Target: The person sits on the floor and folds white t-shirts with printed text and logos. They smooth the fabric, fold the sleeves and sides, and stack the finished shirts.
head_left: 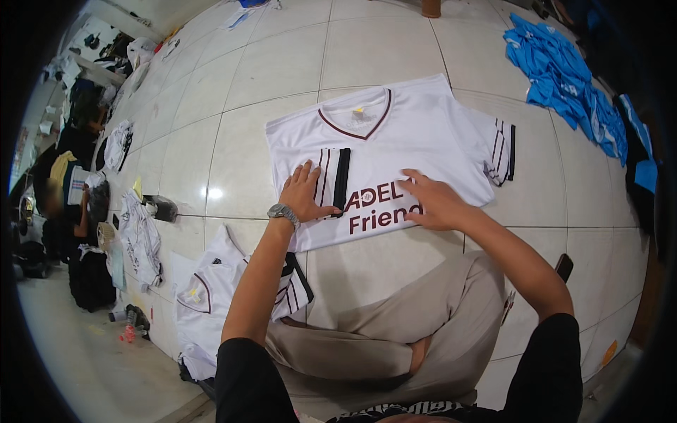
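A white V-neck jersey [423, 132] with maroon collar trim and large maroon lettering lies partly folded on the tiled floor before me. One striped sleeve with a black cuff [342, 180] is turned in across its front; the other sleeve [500, 150] sticks out at the right. My left hand [307, 195] rests flat on the turned-in sleeve, thumb by the cuff. Over the lettering is my right hand [431, 201], fingers apart, grasping nothing; whether it touches the cloth is unclear.
More white jerseys [222, 301] lie heaped beside my left knee. Blue garments [566, 84] are piled at upper right. A dark phone-like object [564, 267] and a small tool [508, 306] lie right of my leg. Another person [58, 206] sits at far left near white garments [140, 238].
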### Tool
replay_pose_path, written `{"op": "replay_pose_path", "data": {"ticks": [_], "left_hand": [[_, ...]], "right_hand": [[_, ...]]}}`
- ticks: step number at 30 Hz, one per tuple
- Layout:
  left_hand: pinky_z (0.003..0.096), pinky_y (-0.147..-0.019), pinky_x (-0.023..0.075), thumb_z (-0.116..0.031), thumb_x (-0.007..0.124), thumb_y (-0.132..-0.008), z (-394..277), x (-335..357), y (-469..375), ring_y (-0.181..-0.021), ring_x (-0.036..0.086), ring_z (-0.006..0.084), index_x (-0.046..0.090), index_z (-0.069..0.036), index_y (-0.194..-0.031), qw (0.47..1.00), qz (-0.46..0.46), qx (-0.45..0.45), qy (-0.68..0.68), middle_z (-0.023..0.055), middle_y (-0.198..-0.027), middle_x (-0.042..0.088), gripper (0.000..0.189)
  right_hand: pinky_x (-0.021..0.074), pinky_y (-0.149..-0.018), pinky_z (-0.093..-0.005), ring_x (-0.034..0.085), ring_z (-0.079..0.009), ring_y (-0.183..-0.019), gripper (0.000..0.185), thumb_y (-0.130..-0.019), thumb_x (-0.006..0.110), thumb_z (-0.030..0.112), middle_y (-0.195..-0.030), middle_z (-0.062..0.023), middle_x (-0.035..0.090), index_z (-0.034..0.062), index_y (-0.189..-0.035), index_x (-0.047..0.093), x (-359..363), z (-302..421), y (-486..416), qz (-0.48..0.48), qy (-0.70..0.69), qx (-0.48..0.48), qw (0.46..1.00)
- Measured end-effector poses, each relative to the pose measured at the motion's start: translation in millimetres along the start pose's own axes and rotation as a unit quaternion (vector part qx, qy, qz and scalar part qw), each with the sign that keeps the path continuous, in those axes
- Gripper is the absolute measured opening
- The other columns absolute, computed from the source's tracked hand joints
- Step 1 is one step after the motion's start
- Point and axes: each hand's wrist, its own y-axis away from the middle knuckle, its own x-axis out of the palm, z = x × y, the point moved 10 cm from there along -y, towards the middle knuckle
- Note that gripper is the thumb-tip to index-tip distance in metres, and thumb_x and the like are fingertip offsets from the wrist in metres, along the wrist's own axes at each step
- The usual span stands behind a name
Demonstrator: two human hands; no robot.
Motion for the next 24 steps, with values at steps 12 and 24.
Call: {"op": "replay_pose_path", "data": {"ticks": [12, 24], "left_hand": [[0.056, -0.125, 0.018, -0.066, 0.091, -0.056, -118, -14, -19, -0.155, 0.018, 0.0426, 0.038, -0.003, -0.155, 0.99, -0.058, 0.125, 0.01, 0.0275, -0.166, 0.021, 0.13], [0.0532, -0.124, 0.0204, -0.052, 0.056, -0.099, -299, 10, -146, -0.151, 0.026, 0.0433, 0.041, 0.004, -0.15, 0.966, -0.114, 0.216, 0.078, 0.0287, -0.162, 0.03, 0.077]], "right_hand": [[0.0546, -0.074, -0.0369, 0.068, -0.0243, -0.079, 0.044, -0.086, 0.077, 0.02, -0.115, -0.0139, 0.068, 0.0028, -0.124, 0.062, -82, -221, 212, -0.45, -0.147, 0.315, 0.822], [0.054, -0.077, -0.044, 0.069, -0.0343, -0.088, 0.035, -0.076, 0.08, 0.034, -0.091, -0.0131, 0.072, 0.0051, -0.091, 0.068, -97, -287, 132, -0.282, -0.056, 0.417, 0.862]]}}
